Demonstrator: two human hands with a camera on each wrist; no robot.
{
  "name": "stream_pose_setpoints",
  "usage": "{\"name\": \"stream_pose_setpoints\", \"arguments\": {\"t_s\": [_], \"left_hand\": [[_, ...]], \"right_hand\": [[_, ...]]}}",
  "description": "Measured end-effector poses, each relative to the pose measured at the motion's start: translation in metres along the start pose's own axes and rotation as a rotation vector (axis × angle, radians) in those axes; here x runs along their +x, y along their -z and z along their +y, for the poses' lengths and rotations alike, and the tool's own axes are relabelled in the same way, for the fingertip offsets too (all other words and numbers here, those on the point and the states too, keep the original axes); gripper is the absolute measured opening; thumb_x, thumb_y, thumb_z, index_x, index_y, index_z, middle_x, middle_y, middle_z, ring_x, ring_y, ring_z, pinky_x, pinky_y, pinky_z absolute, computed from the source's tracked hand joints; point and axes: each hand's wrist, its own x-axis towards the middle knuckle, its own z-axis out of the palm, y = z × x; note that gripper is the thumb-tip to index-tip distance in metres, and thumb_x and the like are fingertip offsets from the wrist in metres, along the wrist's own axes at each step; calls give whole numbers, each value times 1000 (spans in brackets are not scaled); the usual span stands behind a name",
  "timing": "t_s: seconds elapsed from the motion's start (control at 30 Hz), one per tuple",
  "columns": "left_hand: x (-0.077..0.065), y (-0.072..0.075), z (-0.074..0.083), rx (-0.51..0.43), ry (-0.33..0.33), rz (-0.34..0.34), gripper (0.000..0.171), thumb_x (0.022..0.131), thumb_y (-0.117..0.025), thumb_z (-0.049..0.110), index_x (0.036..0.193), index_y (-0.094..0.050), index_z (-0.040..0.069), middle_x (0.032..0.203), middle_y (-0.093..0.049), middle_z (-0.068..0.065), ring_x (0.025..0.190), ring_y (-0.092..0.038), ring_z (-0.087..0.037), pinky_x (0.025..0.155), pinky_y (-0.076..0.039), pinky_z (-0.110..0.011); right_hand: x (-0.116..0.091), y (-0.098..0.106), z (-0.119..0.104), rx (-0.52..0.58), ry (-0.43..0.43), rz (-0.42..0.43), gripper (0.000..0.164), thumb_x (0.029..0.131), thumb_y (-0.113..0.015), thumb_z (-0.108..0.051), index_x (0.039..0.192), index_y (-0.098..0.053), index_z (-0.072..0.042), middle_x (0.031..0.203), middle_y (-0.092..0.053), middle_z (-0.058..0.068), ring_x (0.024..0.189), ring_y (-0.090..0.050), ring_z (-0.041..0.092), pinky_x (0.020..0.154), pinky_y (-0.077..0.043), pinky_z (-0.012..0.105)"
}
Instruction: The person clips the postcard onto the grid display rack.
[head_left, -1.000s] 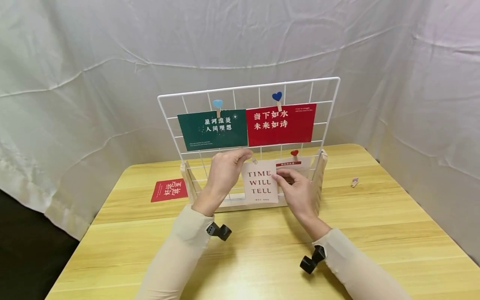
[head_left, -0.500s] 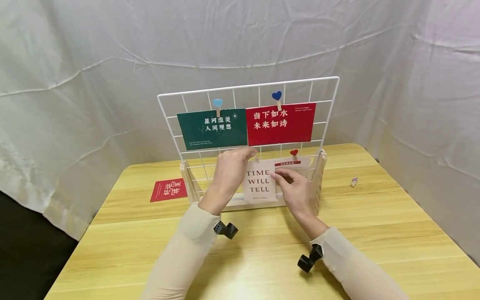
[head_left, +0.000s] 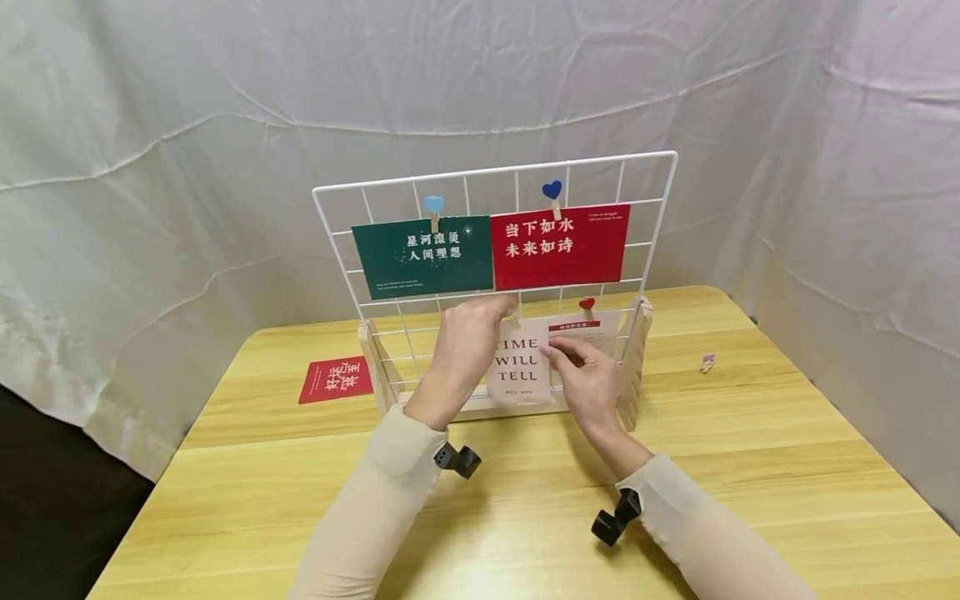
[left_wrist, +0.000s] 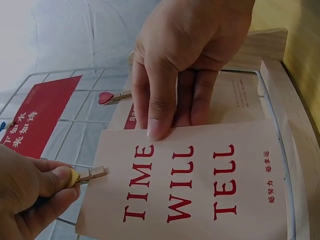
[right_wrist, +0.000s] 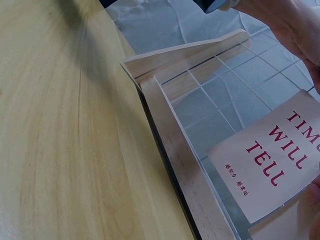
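Both hands edged inward, left hand (left_wrist: 30,192) pinching clothespin (left_wrist: 92,174) at card (left_wrist: 195,185) corner, right hand (left_wrist: 192,55) pinching its edge.

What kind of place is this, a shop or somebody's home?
Likely neither: it looks like a makeshift recording booth. White cloth is draped on all sides, one wooden table holds a wire grid, and small cameras sit on both wrists.

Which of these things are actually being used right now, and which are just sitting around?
In use:
left hand pinching a small wooden clip
right hand holding the TIME WILL TELL card
white wire grid

Lying about:
small red card on the table
loose clip
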Motion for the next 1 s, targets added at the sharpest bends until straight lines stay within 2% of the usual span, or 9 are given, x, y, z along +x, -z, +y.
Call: {"name": "stream_pose_setpoints", "arguments": {"t_s": [0.4,0.7,0.83,1.0], "left_hand": [[2,1,0,-7,-1,-2,23,96,-58,-1,102,-76,12,99,-74,-3,80,-71,-17,68,-57,-28],[0,1,0,-20,-13,-16,21,95,-60,-1,104,-74,11,104,-74,-3,93,-70,-18,79,-57,-30],[1,1,-1,-26,-14,-12,23,95,-59,-4,104,-75,10,103,-74,-3,92,-71,-18,78,-57,-30],[1,4,-2,-38,-4,-23,23,94,-59,-4,104,-75,10,102,-74,-4,89,-71,-19,74,-58,-30]], "right_hand": [[2,-2,2,21,30,18,13,84,-77,-7,95,-75,0,90,-73,11,73,-68,13,66,-56,22],[1,-2,3,-37,76,30,13,84,-78,-9,94,-75,-2,90,-73,8,74,-67,9,66,-54,17],[1,-3,3,-60,124,38,13,83,-79,-10,94,-75,-3,90,-73,8,74,-67,11,66,-52,15],[2,-6,1,-47,159,32,11,83,-77,-4,94,-75,0,90,-73,11,75,-69,20,65,-52,13]]}}
